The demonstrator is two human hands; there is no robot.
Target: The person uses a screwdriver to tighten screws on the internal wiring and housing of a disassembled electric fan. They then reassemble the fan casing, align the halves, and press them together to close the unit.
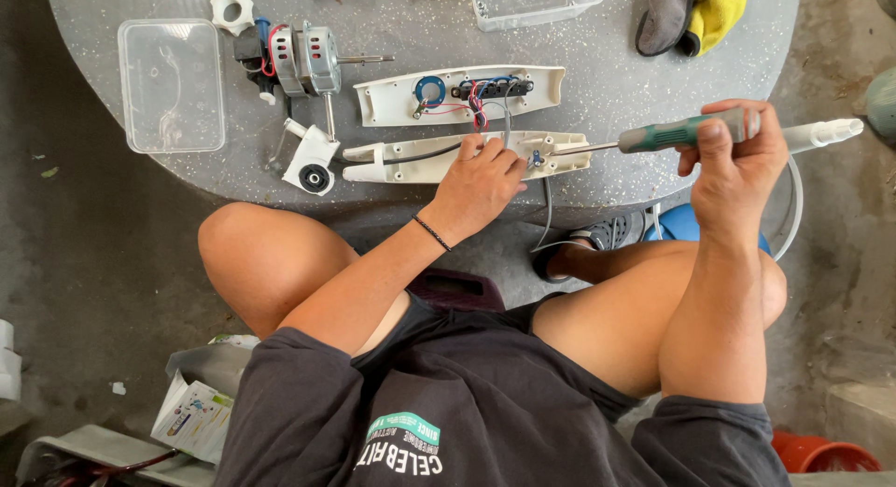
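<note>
from up here i see my left hand point(478, 184) pressed down on the near white plastic cover point(448, 159), fingers spread over its middle, pinning it to the grey table point(616, 86) close to the table's near edge. my right hand point(737, 165) is closed around the green handle of a screwdriver point(653, 135), held level, its shaft running left so that the tip meets the cover just beside the left fingertips. the two hands are well apart, joined only by the tool's length.

just beyond that cover lies a second white cover point(457, 95), open side up, with a blue round part and red, blue and black wires inside. to the left of both sit a small electric motor point(308, 60) with its shaft pointing right and a white hinge piece point(311, 160) touching the near cover's end. a clear plastic box point(171, 84) lies at the table's left, a white knob point(231, 9) beyond it. a grey and yellow cloth point(695, 16) rests at the far right. a white tube point(821, 132) pokes out behind my right hand. i cannot tell what the screwdriver tip is seated in.
</note>
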